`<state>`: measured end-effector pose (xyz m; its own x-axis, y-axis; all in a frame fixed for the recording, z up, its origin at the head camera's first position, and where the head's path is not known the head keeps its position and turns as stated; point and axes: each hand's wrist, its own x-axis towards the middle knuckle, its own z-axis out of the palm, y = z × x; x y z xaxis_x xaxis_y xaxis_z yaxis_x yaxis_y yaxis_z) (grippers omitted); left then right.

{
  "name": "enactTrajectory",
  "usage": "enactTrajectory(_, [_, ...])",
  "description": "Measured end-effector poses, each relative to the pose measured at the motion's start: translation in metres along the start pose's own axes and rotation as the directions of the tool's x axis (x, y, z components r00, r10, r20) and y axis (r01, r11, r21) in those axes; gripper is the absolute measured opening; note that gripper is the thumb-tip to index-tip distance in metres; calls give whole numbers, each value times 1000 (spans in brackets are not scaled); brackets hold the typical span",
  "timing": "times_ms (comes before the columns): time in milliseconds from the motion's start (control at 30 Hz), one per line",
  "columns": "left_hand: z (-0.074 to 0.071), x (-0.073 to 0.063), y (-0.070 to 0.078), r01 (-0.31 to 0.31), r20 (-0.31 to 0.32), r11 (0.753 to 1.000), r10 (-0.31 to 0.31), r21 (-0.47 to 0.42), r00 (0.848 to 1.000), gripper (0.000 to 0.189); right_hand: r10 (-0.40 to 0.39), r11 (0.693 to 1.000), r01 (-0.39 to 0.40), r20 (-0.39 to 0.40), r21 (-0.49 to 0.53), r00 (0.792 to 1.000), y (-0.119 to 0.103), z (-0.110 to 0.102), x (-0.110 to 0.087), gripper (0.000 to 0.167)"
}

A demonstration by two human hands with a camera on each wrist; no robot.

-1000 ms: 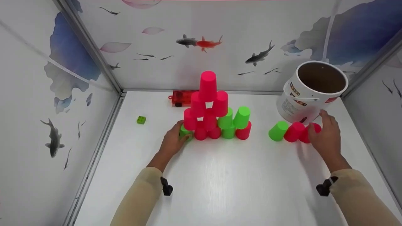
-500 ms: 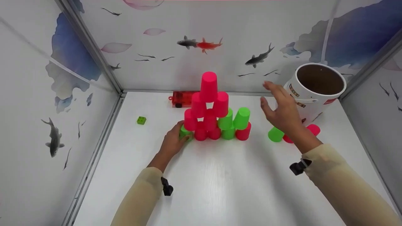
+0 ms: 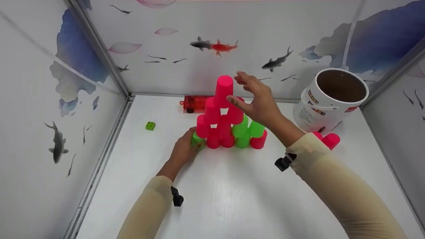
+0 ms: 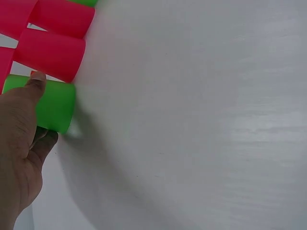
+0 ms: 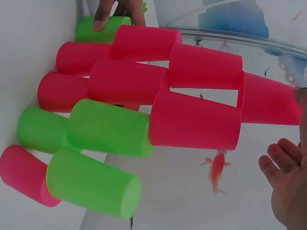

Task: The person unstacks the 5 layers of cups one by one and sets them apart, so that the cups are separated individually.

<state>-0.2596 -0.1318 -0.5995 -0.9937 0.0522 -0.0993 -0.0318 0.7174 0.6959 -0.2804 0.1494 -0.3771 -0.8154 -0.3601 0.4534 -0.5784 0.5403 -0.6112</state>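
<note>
Apparently, a tower [image 3: 224, 124] of 12 cups was being tended at its peak: rows of 5, 4 and 2 were crowned by the top cup [image 3: 224, 88], which was borne by the 2 red cups [image 3: 212, 111] beneath. At the tower's left foot, the green end cup [image 4: 56, 106] was gripped by the left hand [image 3: 183, 146], thumb on 1 side and fingers on the other, probably so that the base would be braced. Beside the top cup, the right hand [image 3: 262, 103] was held spread, with nothing grasped; whether the cup was touched by its thumb could not be told. The step in hand was judged to be a steadying of the peak, though a lift could not be ruled out. Above the upper green cups [image 5: 93, 184], a place in the 3rd row was left unfilled. By the bucket [image 3: 327, 114], 2 loose cups [image 3: 332, 141] were seen, 1 of them partly hidden by the right sleeve [image 3: 332, 176]. For the next move, a light, level touch seemed called for, since the stack could easily be toppled by a sideways push.
</note>
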Motion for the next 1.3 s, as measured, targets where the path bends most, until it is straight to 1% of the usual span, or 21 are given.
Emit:
enactTrajectory(200, [1,1,0,-12,12,1000,12,-9,1000,77,41,998,-41,8,50,999,-4,7,10,81])
enactTrajectory(367, [0,2,1,4,18,1000,-3,-17,1000,77,57,996,-57,15,72,998,-7,12,15,80])
enactTrajectory(500, [1,3,1,14,20,1000,-13,-24,1000,78,45,996,-45,7,82,999,-8,14,16,76])
enactTrajectory(633, [2,3,2,10,24,1000,-10,-14,1000,77,21,996,-19,-16,83,1000,-7,10,12,73])
enactTrajectory(767, [1,1,3,-1,26,1000,1,15,1000,78,5,997,-1,-53,77,999,-1,-3,6,71])
enactTrajectory(900, [0,0,3,-7,24,1000,6,22,1000,77,30,997,-23,-100,71,995,11,-21,-6,71])
enactTrajectory(967, [0,1,2,-9,21,1000,9,21,1000,78,46,998,-41,-121,46,992,20,-31,-14,71])
enactTrajectory(1133, [1,1,-2,-22,12,999,22,29,1000,80,97,994,-103,-167,-28,981,42,-60,-38,72])
enactTrajectory(1300, [0,1,-5,-41,8,998,40,38,999,79,202,977,-212,-206,-27,958,64,-86,-69,75])
